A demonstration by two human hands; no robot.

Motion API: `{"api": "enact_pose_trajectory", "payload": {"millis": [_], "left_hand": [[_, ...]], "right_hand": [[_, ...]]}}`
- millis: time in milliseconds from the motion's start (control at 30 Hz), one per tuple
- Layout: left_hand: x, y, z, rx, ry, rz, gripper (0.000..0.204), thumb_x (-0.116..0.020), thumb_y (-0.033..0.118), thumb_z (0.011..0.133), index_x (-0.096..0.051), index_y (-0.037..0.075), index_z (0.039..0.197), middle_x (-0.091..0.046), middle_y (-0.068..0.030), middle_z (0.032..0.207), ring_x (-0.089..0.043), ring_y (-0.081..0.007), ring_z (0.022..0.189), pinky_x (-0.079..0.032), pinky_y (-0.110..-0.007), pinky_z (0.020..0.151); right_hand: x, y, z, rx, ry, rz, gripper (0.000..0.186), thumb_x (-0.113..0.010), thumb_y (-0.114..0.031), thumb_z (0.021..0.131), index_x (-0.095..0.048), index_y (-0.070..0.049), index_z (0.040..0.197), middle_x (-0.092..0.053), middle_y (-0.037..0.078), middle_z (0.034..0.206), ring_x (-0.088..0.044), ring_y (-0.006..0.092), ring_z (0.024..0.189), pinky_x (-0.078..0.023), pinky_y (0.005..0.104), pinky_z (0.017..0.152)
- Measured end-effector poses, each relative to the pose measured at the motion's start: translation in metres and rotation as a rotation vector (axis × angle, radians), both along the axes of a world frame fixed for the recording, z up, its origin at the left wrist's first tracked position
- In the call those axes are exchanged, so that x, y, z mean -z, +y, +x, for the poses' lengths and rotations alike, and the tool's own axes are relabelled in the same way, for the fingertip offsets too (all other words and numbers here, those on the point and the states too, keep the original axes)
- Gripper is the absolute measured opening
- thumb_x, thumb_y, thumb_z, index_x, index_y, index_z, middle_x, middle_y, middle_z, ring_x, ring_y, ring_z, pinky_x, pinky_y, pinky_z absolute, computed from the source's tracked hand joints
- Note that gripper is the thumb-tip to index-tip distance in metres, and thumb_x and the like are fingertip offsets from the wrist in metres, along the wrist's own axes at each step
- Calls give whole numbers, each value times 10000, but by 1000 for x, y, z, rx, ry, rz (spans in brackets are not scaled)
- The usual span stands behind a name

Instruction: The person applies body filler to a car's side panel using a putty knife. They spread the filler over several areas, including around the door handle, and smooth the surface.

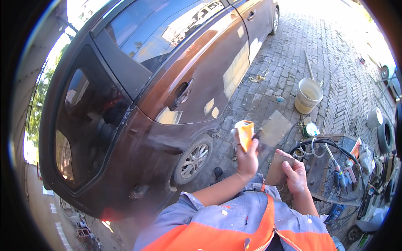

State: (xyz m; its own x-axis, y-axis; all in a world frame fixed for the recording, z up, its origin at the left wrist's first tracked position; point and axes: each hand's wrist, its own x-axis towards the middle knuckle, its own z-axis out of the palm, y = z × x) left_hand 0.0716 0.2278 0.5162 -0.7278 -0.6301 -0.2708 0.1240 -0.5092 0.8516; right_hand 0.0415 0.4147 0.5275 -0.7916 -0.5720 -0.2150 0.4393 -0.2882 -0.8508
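Note:
My left hand is raised in front of me, its fingers closed round a crumpled orange-and-white packet. Just right of it a thin grey rectangular plate with a dark piece at its near corner shows; whether that hand also holds it, I cannot tell. Lower and to the right, my right hand pinches a flat brownish rectangular piece, thumb on top. To the left stands a brown car, its side marked with pale, dull filler patches. Neither hand touches the car.
A whitish bucket with a stick stands on the brick paving, near an open tin. At right, a worn box carries hoses and tools. A tyre and more clutter lie beyond. The car's wheel is close on the left.

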Motion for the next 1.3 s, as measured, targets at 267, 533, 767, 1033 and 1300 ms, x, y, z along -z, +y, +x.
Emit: {"api": "enact_pose_trajectory", "payload": {"millis": [267, 533, 767, 1033, 1300], "left_hand": [[17, -3, 3, 271, 36, 27, 286, -607, 100, 1036, -549, 60, 1314, -627, -27, 1154, -651, -132, 1029, -558, -314, 893], [-3, -49, -50, 597, -28, 170, 363, -687, 237, 1027, -587, 40, 1315, -660, -12, 1133, -639, -100, 1013, -532, -272, 868], [-34, -114, -117, 643, 21, 50, 401, -686, 216, 1026, -565, 36, 1363, -667, -32, 1202, -641, -114, 1065, -529, -291, 915], [-47, -208, -188, 920, 247, -27, 536, -700, 98, 979, -473, 34, 1460, -612, -65, 1319, -616, -169, 1204, -506, -341, 1031], [-55, -233, -253, 1111, 142, -173, 517, -741, 138, 959, -546, -4, 1416, -588, -55, 1318, -579, -158, 1228, -474, -348, 1057]], "right_hand": [[25, 5, -10, 70, 2, 34, 333, -651, -231, 1049, -700, 33, 1246, -751, 68, 1102, -673, 110, 952, -529, 287, 872], [-16, -27, -54, 64, 85, 197, 315, -669, -187, 1030, -700, 48, 1237, -757, 75, 1087, -693, 121, 942, -551, 284, 858], [-43, -92, -101, 118, 182, 262, 347, -665, -226, 1032, -690, 37, 1258, -744, 54, 1088, -670, 120, 981, -539, 297, 887], [-80, -134, -171, 722, 193, -107, 332, -627, -192, 1057, -648, 39, 1293, -738, 108, 1150, -705, 178, 1005, -551, 341, 884], [-82, -174, -204, 542, 466, -16, 298, -664, -132, 1025, -697, 9, 1284, -710, 127, 1190, -684, 214, 1088, -547, 368, 959]]}}
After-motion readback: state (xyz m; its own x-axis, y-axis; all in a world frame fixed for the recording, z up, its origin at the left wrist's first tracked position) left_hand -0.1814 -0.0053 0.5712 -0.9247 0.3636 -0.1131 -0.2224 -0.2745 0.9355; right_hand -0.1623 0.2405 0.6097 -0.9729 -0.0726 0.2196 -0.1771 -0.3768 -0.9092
